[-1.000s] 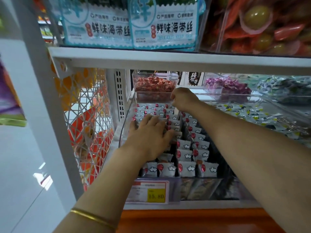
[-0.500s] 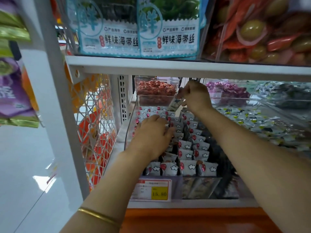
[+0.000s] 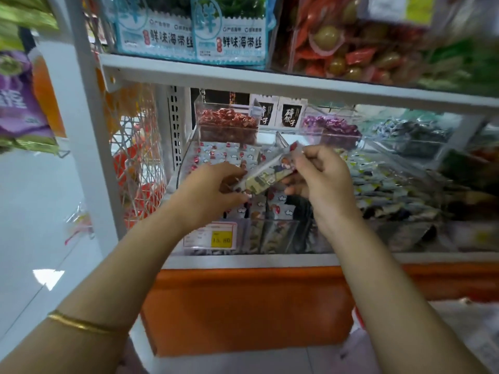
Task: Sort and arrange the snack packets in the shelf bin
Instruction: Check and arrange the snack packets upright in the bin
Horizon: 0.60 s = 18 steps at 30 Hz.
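Item: snack packet, held tilted above shelf bin. Left hand fingers pinch lower end; right hand fingers clamp upper end. Likely light, crinkly, slippery film; best gripped at sealed ends.

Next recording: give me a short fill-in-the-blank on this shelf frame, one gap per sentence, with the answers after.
The left hand and right hand grip the same ____.
The gold bangle sits on the ____ wrist.
The price tag on the bin front reads ____.
Missing words: snack packet; left; 15.80.
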{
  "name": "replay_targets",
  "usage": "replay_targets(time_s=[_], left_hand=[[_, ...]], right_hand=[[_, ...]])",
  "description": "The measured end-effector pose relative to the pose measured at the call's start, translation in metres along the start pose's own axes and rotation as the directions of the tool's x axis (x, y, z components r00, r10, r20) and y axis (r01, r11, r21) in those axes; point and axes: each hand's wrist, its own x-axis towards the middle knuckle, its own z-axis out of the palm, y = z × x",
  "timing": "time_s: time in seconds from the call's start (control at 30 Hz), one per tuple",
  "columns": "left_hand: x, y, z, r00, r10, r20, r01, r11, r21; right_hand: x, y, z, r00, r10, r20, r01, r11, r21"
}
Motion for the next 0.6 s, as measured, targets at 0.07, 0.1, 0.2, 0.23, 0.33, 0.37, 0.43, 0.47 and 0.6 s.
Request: replay_targets(time_s=[0.07, 0.1, 0.2, 0.23, 0.33, 0.37, 0.43, 0.47, 0.6], left_hand=[[-0.008, 0.001, 0.0, 1.0, -0.007, 0.004, 0.007, 0.998, -0.058], [-0.01, 0.001, 0.0, 1.0, -0.018, 0.007, 0.018, 0.996, -0.083], [-0.016, 0.002, 0.0, 0.998, -0.067, 0.02, 0.069, 0.983, -0.172], [-0.017, 0.002, 0.0, 0.997, -0.074, 0.031, 0.079, 0.975, -0.209], [-0.018, 0.004, 0.0, 0.995, -0.075, 0.059, 0.09, 0.95, -0.3], [-0.017, 0.005, 0.0, 0.995, -0.077, 0.065, 0.094, 0.94, -0.329], [-0.016, 0.006, 0.002, 0.994, -0.074, 0.081, 0.098, 0.93, -0.355], [-0.015, 0.006, 0.003, 0.994, -0.064, 0.085, 0.09, 0.935, -0.342], [-0.012, 0.005, 0.007, 0.996, -0.036, 0.081, 0.059, 0.951, -0.305]], right_hand=[[-0.007, -0.002, 0.001, 0.999, 0.051, 0.018, -0.053, 0.99, 0.128], [-0.01, -0.002, 0.002, 0.996, 0.078, 0.039, -0.084, 0.978, 0.192], [-0.015, -0.001, 0.005, 0.988, 0.109, 0.109, -0.138, 0.942, 0.307], [-0.016, -0.001, 0.006, 0.986, 0.105, 0.128, -0.142, 0.933, 0.331], [-0.016, 0.0, 0.009, 0.979, 0.1, 0.176, -0.163, 0.903, 0.398], [-0.016, 0.001, 0.01, 0.976, 0.099, 0.193, -0.173, 0.891, 0.42], [-0.016, 0.002, 0.011, 0.968, 0.088, 0.234, -0.19, 0.867, 0.462], [-0.016, 0.002, 0.011, 0.964, 0.078, 0.253, -0.194, 0.86, 0.473], [-0.019, 0.004, 0.013, 0.952, 0.035, 0.304, -0.186, 0.854, 0.486]])
